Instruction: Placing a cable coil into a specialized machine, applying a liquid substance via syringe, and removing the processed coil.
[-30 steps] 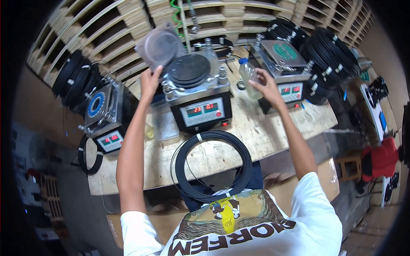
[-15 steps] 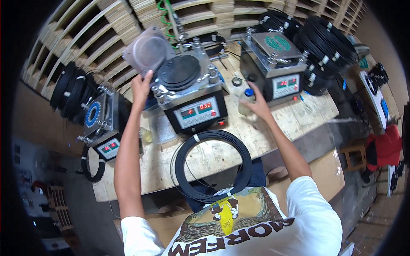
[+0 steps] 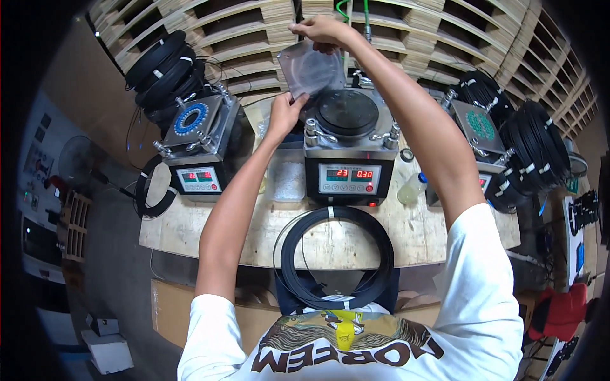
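Note:
My left hand (image 3: pixel 287 114) grips the lower left corner of a square grey metal plate (image 3: pixel 311 71), which is tilted up behind the middle machine. Over the plate's top edge is my right hand (image 3: pixel 323 32), its fingers curled; what they hold, if anything, is hidden. The middle machine (image 3: pixel 349 159) has a round black disc (image 3: pixel 346 113) on top, metal clamp posts at its corners and a lit red display. Beside it on the right stands a clear bottle (image 3: pixel 408 193) with yellowish liquid and a blue cap, partly behind my right forearm.
A black cable coil (image 3: pixel 293 253) overhangs the table's front edge (image 3: pixel 254 254). Similar machines stand left (image 3: pixel 197 152) and right (image 3: pixel 486 136), with blue and green rings of parts. A clear plastic tray (image 3: pixel 286 184) sits beside the middle machine. Black coils (image 3: pixel 534 152) and wooden pallets (image 3: pixel 426 32) surround the table.
My right hand has let go of the bottle and moved up to the plate. My left hand still holds the plate. The view has turned, and the middle machine's display differs.

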`<state>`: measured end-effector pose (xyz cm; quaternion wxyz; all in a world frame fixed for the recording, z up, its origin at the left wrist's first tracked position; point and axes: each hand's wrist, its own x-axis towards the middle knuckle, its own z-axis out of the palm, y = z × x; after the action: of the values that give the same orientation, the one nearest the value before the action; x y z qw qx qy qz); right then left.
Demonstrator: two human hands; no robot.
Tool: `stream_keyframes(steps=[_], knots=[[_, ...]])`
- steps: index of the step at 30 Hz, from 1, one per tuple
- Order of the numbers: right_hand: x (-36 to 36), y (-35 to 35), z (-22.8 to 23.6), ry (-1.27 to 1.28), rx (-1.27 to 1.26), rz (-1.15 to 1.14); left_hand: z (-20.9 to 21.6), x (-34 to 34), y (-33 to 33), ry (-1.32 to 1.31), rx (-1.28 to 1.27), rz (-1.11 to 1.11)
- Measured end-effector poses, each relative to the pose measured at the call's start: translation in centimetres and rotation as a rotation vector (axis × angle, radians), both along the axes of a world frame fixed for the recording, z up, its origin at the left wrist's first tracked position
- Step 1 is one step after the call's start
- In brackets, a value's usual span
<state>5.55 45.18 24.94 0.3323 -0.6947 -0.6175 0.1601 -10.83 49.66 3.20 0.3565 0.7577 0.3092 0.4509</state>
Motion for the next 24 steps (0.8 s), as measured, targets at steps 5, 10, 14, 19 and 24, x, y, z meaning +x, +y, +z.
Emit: stream_keyframes(steps=[5, 10, 14, 19, 24], knots=[[0.8, 0.9, -2.8, 0.095, 0.020, -0.057, 2.1, 0.0, -1.0, 0.093, -0.049, -0.091], [3.5, -5.0, -3.3, 0.168, 0.174, -0.148, 8.0, -1.3, -5.6, 0.272, 0.215, -0.019], [6.1, -12.7, -3.0, 0.661, 0.234, -0.011, 11.0, -0.9, -6.4, 0.166, 0.173, -0.230], [8.7, -17.2, -6.3, 0.875, 0.367, 0.034, 15.4, -1.2, -7.7, 0.122, -0.564, -0.575], [9.2, -17.6, -10.3, 0.856, 0.238, 0.027, 10.4, 0.1, -4.2, -0.113, -0.512, -0.488]])
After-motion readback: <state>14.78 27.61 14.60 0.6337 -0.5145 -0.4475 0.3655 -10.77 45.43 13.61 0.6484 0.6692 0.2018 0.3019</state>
